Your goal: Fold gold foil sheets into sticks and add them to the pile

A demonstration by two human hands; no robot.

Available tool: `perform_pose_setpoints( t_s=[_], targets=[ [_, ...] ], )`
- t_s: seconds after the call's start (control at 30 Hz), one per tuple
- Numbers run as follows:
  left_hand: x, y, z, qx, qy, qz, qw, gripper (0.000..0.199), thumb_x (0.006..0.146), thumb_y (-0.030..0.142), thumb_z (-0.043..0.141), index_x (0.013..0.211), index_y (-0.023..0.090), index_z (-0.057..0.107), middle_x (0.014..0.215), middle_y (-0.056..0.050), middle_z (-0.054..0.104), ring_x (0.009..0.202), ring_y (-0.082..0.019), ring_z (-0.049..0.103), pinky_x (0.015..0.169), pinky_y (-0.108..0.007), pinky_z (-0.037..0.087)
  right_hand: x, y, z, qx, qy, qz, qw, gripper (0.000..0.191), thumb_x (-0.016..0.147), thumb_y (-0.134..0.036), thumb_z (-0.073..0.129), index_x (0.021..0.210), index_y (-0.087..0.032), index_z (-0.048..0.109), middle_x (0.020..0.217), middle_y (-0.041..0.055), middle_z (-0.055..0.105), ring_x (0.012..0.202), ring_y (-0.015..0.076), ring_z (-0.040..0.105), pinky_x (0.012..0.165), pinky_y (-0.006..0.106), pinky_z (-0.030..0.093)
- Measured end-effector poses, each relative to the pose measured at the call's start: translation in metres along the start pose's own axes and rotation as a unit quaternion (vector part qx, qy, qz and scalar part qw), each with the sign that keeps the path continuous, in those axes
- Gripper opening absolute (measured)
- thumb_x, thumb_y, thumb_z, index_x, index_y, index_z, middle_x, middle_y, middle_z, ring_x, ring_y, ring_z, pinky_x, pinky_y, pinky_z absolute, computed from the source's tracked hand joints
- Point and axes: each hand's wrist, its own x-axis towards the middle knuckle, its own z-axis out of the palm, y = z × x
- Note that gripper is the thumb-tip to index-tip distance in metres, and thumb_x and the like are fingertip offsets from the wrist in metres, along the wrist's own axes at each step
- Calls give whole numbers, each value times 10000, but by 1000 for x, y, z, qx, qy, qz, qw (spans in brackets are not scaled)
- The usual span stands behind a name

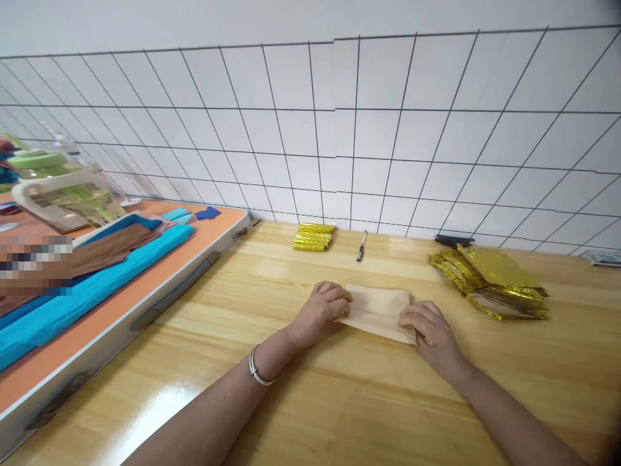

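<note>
A light brown piece of paper (pixel 377 310) lies on the wooden table (pixel 272 401) between my two hands. My left hand (pixel 324 310), with a silver bangle on its wrist, is closed on the paper's left edge. At the right edge, my right hand (pixel 429 330) pinches the paper near its lower corner. Beyond the paper are several rolled gold foil strips (pixel 314 237) and a pen (pixel 361 246). To the right of my right hand sits a loose stack of gold foil sheets (pixel 504 275).
An orange-topped table (pixel 213 243) on the left holds blue and brown crepe rolls (pixel 107 285), a clear bin (pixel 80 200) and a green-lidded container (pixel 39 163). A black object (pixel 453 240) rests by the tiled wall (pixel 378 129).
</note>
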Motion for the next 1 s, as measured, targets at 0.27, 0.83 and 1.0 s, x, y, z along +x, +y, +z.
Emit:
perform_pose_setpoints(
  t_s=[0.27, 0.83, 1.0],
  targets=[
    [1, 6, -6, 16, -62, 47, 997, 97, 826, 143, 495, 845, 205, 567, 963, -24, 611, 939, -170, 494, 858, -308, 325, 1, 0, -4, -20, -60, -56, 996, 335, 769, -13, 394, 899, -250, 593, 969, 42, 631, 961, 199, 531, 834, 392, 438],
    [-37, 8, -12, -176, -68, 9, 982, 263, 869, 373, 515, 1020, 168, 578, 964, -75, 617, 917, -176, 550, 858, -305, 405, -24, -36, -14, -3, -122, 9, 993, 163, 877, -288, 487, 951, -226, 618, 979, 68, 627, 951, 208, 527, 826, 373, 425],
    [-42, 9, -11, -228, -43, -22, 972, 249, 909, 346, 446, 980, 157, 591, 956, -72, 622, 902, -157, 561, 821, -271, 425, -26, -40, -11, 49, -104, 54, 992, 219, 901, -284, 434, 783, -212, 603, 883, 51, 608, 901, 193, 525, 786, 349, 411]
  ],
)
